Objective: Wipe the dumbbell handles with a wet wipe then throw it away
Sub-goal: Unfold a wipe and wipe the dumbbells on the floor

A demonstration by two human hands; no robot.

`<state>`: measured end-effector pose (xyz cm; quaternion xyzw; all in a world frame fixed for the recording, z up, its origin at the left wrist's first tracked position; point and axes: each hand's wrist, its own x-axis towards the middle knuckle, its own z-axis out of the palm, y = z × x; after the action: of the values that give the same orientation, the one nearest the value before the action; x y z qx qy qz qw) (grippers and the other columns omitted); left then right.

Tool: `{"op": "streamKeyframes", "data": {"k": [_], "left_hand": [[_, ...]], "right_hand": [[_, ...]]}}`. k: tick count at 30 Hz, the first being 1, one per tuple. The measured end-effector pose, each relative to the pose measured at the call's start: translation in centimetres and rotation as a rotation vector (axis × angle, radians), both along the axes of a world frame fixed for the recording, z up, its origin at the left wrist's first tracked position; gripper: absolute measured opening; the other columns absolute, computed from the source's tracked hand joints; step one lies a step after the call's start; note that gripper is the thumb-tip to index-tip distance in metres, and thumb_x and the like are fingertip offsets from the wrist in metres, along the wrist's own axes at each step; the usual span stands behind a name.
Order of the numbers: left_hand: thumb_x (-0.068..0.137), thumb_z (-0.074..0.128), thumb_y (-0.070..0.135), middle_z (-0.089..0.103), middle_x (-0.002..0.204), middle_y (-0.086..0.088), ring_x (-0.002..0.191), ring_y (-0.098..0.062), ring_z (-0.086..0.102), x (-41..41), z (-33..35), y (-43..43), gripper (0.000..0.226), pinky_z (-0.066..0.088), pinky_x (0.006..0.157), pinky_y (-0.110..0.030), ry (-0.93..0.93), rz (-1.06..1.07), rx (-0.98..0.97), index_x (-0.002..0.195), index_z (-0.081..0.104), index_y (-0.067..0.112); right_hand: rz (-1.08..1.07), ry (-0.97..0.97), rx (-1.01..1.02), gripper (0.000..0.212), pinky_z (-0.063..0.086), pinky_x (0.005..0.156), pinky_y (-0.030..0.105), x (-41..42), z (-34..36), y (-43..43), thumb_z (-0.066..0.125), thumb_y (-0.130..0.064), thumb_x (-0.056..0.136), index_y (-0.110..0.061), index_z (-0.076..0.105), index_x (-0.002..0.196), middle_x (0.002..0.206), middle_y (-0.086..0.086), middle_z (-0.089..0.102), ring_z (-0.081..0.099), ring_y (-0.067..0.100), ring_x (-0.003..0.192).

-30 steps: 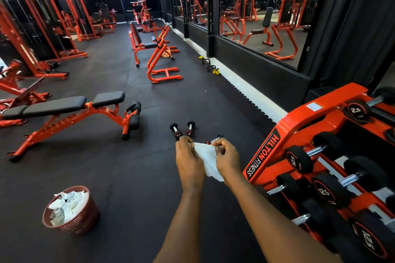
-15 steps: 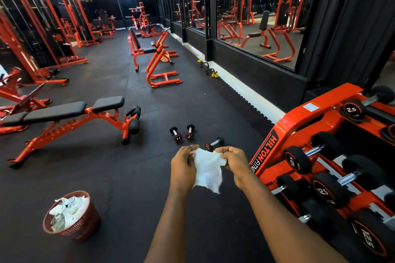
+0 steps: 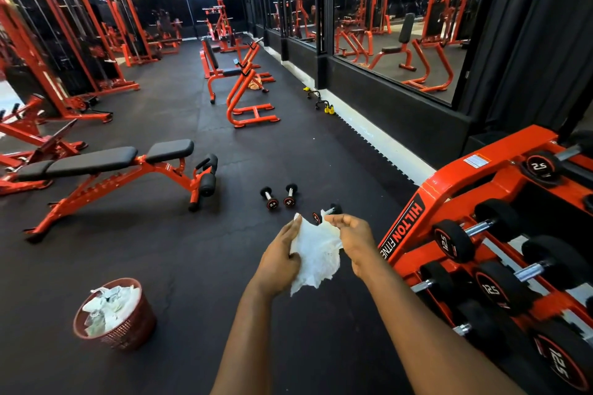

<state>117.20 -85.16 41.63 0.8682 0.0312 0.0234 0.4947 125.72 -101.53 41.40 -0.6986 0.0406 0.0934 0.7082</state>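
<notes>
A white wet wipe [image 3: 316, 255] hangs spread between my two hands above the black floor. My left hand [image 3: 280, 255] grips its left edge, and my right hand [image 3: 354, 237] pinches its upper right corner. Beyond the hands, two small black dumbbells [image 3: 279, 196] lie side by side on the floor. A third dumbbell [image 3: 329, 212] lies just behind the wipe, partly hidden by it. A red mesh waste basket [image 3: 128, 327] with several crumpled wipes inside stands on the floor at lower left.
An orange dumbbell rack [image 3: 500, 234] with several black dumbbells fills the right side. An orange adjustable bench [image 3: 106, 167] stands to the left. More orange machines line the back, and mirrors run along the right wall above a white floor strip.
The wipe has been pulled open from a small folded piece into a wider hanging sheet. My hands have moved apart and a little lower.
</notes>
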Motion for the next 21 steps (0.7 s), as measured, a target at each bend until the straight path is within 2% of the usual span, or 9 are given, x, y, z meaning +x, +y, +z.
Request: {"op": "streamKeyframes", "data": {"k": [4, 8, 11, 14, 17, 19, 21], "left_hand": [[0.071, 0.041, 0.011, 0.030, 0.157, 0.027, 0.143, 0.005, 0.031, -0.4, 0.2, 0.0, 0.089, 0.029, 0.121, -0.027, 0.023, -0.022, -0.019, 0.156, 0.032, 0.039], [0.067, 0.038, 0.007, 0.031, 0.159, 0.026, 0.147, 0.003, 0.028, -0.4, 0.0, 0.4, 0.093, 0.029, 0.123, -0.036, 0.040, -0.037, -0.011, 0.155, 0.035, 0.037], [0.068, 0.039, 0.007, 0.038, 0.157, 0.023, 0.144, 0.002, 0.035, -0.6, 0.4, 0.5, 0.092, 0.034, 0.121, -0.036, 0.051, -0.036, -0.041, 0.154, 0.036, 0.040], [0.075, 0.040, -0.001, 0.053, 0.146, 0.023, 0.130, 0.001, 0.053, -0.8, 1.1, 0.4, 0.091, 0.047, 0.109, -0.029, 0.063, -0.076, -0.045, 0.153, 0.035, 0.046], [0.079, 0.040, -0.010, 0.065, 0.131, 0.023, 0.117, 0.002, 0.063, -1.0, 1.2, 0.5, 0.090, 0.053, 0.098, -0.025, 0.076, -0.104, -0.072, 0.149, 0.041, 0.046], [0.078, 0.043, -0.004, 0.068, 0.128, 0.020, 0.117, -0.004, 0.065, -1.2, 0.9, 0.7, 0.082, 0.055, 0.099, -0.030, 0.070, -0.095, -0.114, 0.145, 0.051, 0.044], [0.077, 0.047, 0.006, 0.068, 0.129, 0.015, 0.120, -0.012, 0.065, -1.2, 0.5, 1.0, 0.070, 0.055, 0.095, -0.028, 0.062, -0.024, -0.183, 0.138, 0.061, 0.038]], "right_hand": [[0.139, 0.146, -0.010, 0.043, 0.048, 0.065, 0.031, 0.0, 0.2, 0.1, 0.040, 0.008, 0.083, -0.012, 0.075, 0.096, 0.101, 0.014, 0.073, 0.066, 0.025, 0.083], [0.208, 0.207, -0.023, 0.020, 0.051, 0.062, 0.029, 0.1, 0.7, 0.1, 0.052, -0.006, 0.096, -0.004, 0.071, 0.103, 0.093, 0.014, 0.071, 0.065, 0.020, 0.076], [0.166, 0.179, -0.113, 0.013, 0.051, 0.058, 0.026, 0.5, 0.1, 0.5, 0.061, 0.004, 0.087, 0.001, 0.069, 0.098, 0.085, 0.013, 0.070, 0.063, 0.018, 0.068], [0.091, 0.234, -0.102, 0.009, 0.051, 0.061, 0.029, 0.9, -0.6, 0.9, 0.063, 0.003, 0.086, 0.000, 0.067, 0.093, 0.083, 0.013, 0.069, 0.064, 0.021, 0.068], [0.028, 0.305, -0.047, 0.010, 0.054, 0.062, 0.034, 0.8, -1.1, 1.1, 0.073, 0.000, 0.082, 0.004, 0.066, 0.088, 0.083, 0.018, 0.069, 0.067, 0.027, 0.068], [-0.024, 0.258, -0.018, 0.017, 0.052, 0.061, 0.032, 0.7, -1.4, 1.3, 0.074, 0.007, 0.077, -0.004, 0.062, 0.081, 0.081, 0.017, 0.064, 0.062, 0.024, 0.069], [-0.071, 0.166, 0.018, 0.017, 0.053, 0.068, 0.030, 0.9, -1.3, 1.3, 0.071, 0.007, 0.079, -0.004, 0.065, 0.088, 0.088, 0.014, 0.067, 0.063, 0.022, 0.075]]}}
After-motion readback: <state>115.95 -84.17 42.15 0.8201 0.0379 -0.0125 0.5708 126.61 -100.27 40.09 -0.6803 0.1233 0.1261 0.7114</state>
